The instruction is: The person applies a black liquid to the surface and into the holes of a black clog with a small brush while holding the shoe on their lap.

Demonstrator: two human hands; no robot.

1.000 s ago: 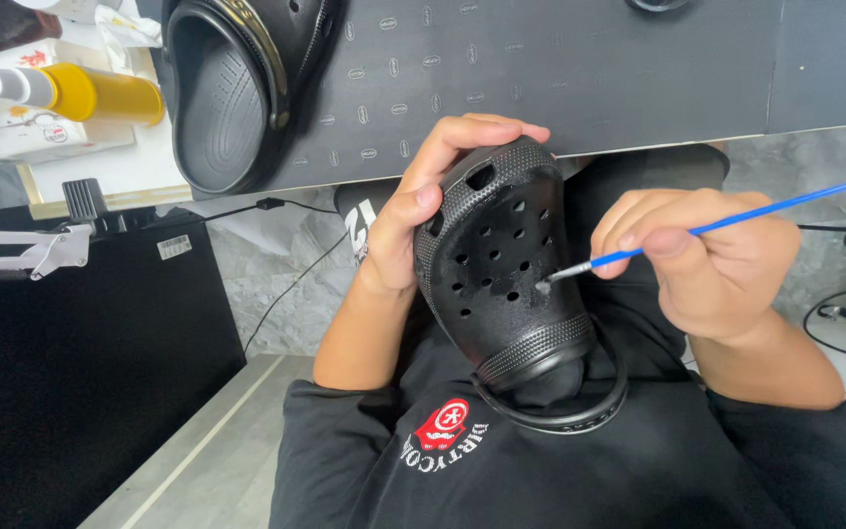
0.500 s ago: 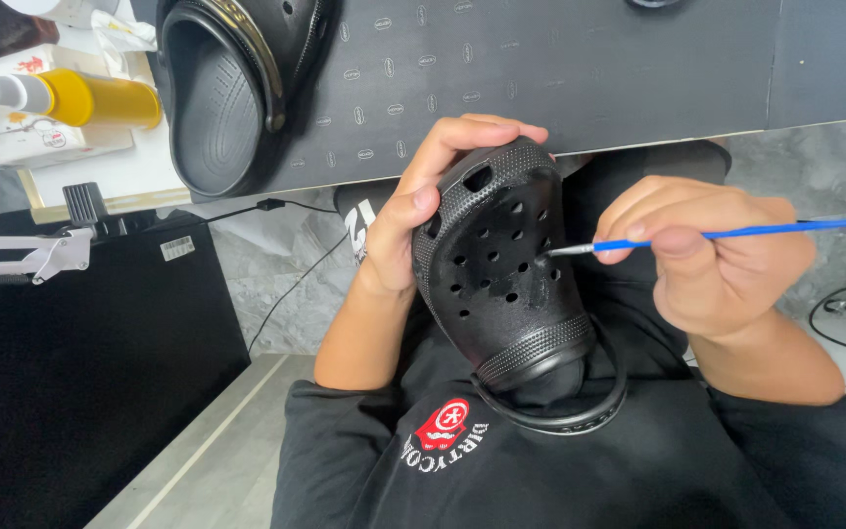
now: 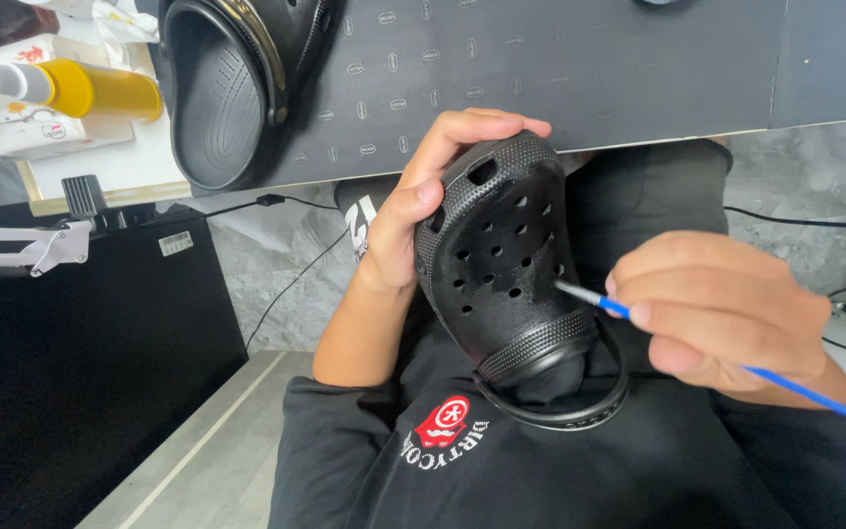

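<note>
Left hand [image 3: 413, 211] gripping black clog [image 3: 506, 264] at frame centre, perforated top tilted up for access. Right hand [image 3: 722, 313] pinching blue brush [image 3: 604, 304], tip touching clog. Second clog [image 3: 232, 88] on table [image 3: 589, 69], upper left.

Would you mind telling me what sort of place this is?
Probably a shoe-cleaning or repair workbench: a black mat with a second clog, a yellow bottle, and a brush working on a held clog.
</note>
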